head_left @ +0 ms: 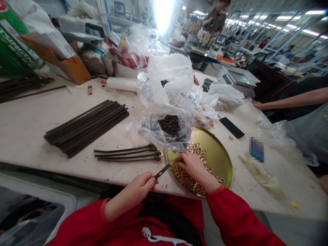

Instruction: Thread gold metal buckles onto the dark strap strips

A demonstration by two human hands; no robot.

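The left hand [139, 188] pinches a thin strap [162, 172], probably light and bendable, near its tip. The right hand [194, 167] lies on small, hard buckles [191, 185] beside it; its grip I cannot tell.

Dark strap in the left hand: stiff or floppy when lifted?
Probably semi-stiff: the strap juts straight out of the left hand without sagging. It likely bends over its full length, though: the four buckled straps on the table lie slightly curved. Thin and flat, so probably light.
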